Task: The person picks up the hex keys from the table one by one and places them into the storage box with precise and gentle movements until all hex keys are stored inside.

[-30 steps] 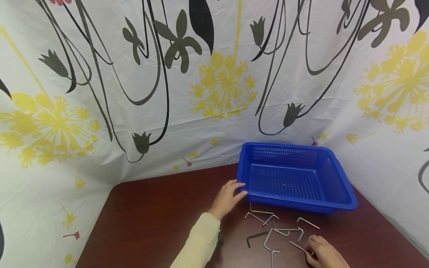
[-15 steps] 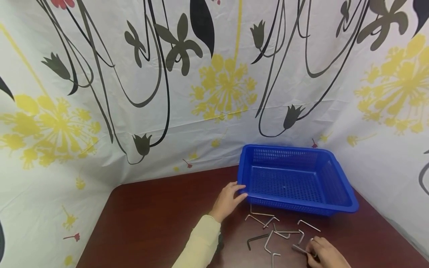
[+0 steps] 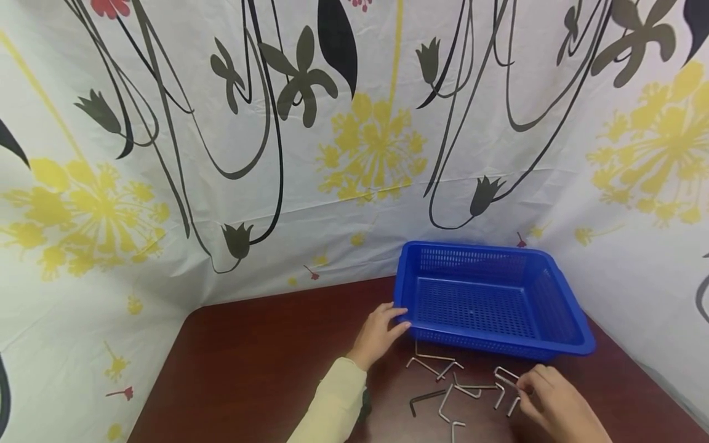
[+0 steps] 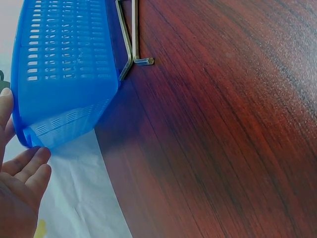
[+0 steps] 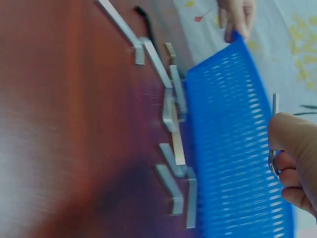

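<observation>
My left hand (image 3: 378, 335) holds the left front corner of a blue plastic basket (image 3: 493, 338), thumb and fingers at its rim. In the right wrist view, my right hand (image 5: 299, 153) pinches a metal hex key (image 5: 276, 103), its bent end showing below the thumb. In the head view this hand is just in front of the basket, over the right side of the loose keys. Several silver hex keys (image 3: 443, 403) and a dark hex key (image 3: 426, 397) lie scattered on the table before the basket.
The dark red wooden table (image 3: 266, 369) extends to the left. Behind it and along the right side hangs a white sheet (image 3: 310, 209) printed with yellow and grey flowers. The basket stands near the back, close to the sheet.
My right hand has moved up from the table, forward and slightly right toward the basket, carrying the hex key. A short key end shows where the hand was. The left hand stays at the basket corner.
</observation>
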The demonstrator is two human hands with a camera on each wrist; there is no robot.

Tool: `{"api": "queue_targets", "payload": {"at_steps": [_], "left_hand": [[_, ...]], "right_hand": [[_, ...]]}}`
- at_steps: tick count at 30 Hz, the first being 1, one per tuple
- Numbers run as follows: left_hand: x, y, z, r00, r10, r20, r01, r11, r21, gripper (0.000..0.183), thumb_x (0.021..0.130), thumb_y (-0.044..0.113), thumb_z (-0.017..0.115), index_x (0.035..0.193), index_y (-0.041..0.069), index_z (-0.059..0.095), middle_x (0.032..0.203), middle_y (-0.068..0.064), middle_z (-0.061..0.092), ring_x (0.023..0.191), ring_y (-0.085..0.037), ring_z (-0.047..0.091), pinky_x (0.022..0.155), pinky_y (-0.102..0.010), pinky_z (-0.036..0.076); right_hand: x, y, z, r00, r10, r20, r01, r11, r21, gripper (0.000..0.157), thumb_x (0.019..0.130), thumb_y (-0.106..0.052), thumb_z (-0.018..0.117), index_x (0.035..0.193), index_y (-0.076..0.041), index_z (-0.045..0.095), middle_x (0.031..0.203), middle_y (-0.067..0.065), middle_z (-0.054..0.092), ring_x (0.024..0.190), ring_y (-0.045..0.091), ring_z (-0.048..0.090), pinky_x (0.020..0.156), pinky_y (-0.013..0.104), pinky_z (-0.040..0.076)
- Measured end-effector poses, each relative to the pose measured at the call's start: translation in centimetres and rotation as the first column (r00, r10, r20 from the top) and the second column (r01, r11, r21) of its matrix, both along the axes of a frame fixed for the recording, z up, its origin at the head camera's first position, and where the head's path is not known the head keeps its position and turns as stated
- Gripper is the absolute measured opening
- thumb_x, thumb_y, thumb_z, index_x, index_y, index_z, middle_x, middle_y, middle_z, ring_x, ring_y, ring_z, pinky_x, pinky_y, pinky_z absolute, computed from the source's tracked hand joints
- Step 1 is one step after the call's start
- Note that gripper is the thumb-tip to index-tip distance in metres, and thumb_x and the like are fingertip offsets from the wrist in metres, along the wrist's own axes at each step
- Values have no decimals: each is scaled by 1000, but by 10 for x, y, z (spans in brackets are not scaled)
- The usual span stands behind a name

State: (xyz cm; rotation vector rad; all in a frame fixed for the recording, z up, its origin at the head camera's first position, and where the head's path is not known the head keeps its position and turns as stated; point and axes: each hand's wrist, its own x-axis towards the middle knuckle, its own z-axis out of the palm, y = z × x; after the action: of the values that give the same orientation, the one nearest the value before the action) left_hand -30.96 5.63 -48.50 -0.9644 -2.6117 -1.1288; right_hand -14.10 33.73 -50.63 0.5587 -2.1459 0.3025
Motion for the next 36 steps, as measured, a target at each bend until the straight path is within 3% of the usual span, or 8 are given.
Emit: {"api": "queue_targets", "payload": {"at_steps": [8, 22, 31, 36], "left_hand": [[1, -1, 4, 1000, -1, 0, 1, 1000, -2, 33, 89, 27, 63, 116, 9, 66, 125, -17, 55, 116, -29, 52, 96, -41, 42], [0, 0, 2, 1000, 6, -12, -6, 1000, -7, 33, 88, 26, 64, 117, 9, 66, 125, -16, 56, 115, -27, 53, 96, -40, 43], [1, 0, 1, 1000, 16, -12, -16, 999, -31, 35, 89, 30, 62, 118, 11, 65, 126, -14, 55, 115, -26, 53, 96, -38, 43], [2, -1, 1, 999, 21, -34, -22, 999, -37, 35, 89, 31, 61, 118, 12, 65, 125, -14, 56, 115, -26, 53, 95, -38, 43]], "right_hand": [[-15, 2, 45, 999, -16, -30, 18, 999, 46, 44, 95, -38, 31, 69, -13, 55, 70, -10, 48, 61, 8, 43, 56, 21, 35], [-50, 11, 84, 998, -3, -62, 11, 992, 125, 44, 93, -37, 32, 70, -8, 57, 68, -4, 50, 59, 13, 45, 51, 26, 38], [-73, 19, 102, 1000, -22, -4, 23, 990, 141, 34, 84, -28, 37, 71, -5, 58, 68, 0, 51, 60, 18, 47, 49, 36, 42], [-85, 22, 112, 1000, -9, 9, 7, 988, 154, 13, 73, -15, 52, 72, -3, 58, 69, 3, 52, 62, 20, 49, 52, 37, 43]]}}
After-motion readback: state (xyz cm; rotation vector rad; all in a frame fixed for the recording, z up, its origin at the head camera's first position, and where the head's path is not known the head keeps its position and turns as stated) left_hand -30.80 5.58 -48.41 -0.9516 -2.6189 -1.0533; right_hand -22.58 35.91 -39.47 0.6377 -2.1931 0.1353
